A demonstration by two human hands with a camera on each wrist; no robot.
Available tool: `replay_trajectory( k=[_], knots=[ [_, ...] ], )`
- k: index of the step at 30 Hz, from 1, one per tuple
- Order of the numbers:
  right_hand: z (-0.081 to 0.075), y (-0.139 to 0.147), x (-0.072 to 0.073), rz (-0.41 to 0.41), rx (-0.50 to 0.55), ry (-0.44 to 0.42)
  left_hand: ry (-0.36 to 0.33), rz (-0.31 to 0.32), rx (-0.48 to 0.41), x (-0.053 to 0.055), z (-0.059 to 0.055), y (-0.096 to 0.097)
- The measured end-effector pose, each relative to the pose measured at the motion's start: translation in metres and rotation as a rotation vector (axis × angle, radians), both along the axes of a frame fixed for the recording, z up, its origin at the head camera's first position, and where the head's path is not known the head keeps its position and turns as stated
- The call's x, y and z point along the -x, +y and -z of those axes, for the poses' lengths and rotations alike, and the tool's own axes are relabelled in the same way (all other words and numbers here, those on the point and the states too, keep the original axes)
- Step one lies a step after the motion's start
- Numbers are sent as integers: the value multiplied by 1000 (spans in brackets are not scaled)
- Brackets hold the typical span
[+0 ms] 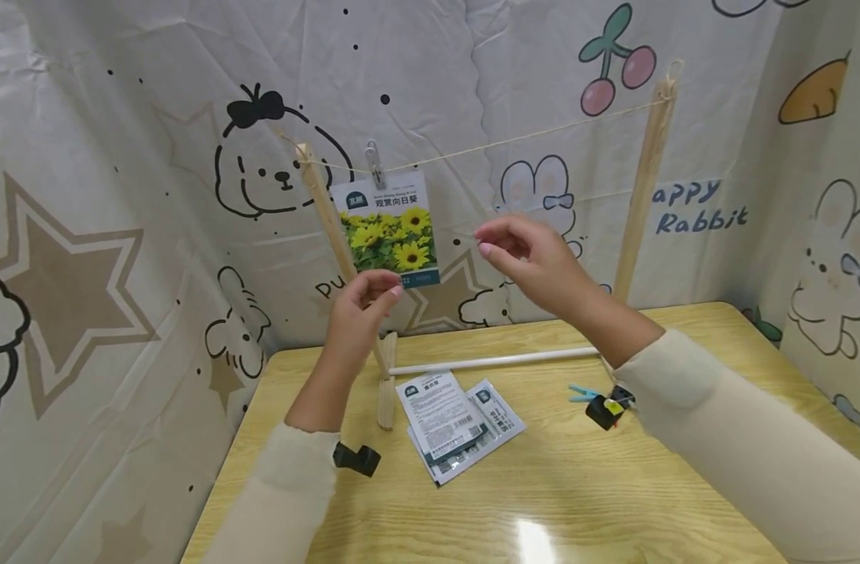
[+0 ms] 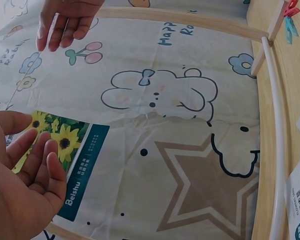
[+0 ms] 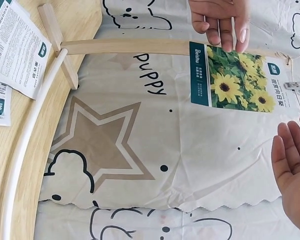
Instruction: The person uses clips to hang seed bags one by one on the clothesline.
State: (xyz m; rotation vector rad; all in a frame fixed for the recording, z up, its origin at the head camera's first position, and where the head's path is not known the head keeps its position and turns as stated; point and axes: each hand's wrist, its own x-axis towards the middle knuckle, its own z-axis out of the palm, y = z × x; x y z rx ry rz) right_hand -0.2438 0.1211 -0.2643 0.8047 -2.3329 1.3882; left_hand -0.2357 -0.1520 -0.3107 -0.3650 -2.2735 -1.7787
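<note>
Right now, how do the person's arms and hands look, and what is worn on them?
The sleeves are long, plain and cream. The left hand and right hand are bare, without gloves. A small black wrist camera shows beside each sleeve's end.

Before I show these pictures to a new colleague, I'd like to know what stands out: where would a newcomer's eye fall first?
Probably on the bright yellow sunflower packet, hanging by a metal clip from the string, near the left post. Next, likely the raised left hand by the packet's lower edge and the right hand farther right. Below, more packets lie overlapping on the table.
</note>
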Motion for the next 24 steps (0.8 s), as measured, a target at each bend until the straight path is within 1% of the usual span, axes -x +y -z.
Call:
replay_trajectory(
  k=[3,11,17,24],
  knots=[
    [2,2,-1,5,-3,-10,-10,9,3,0,2,0],
    [10,9,-4,22,2,-57,-41,8,0,-2,9,0],
    [14,14,-6,41,9,-92,-42,22,-5,-4,12,3],
    [22,20,-5,37,23,-92,-43,29,-1,-5,18,6]
  ],
)
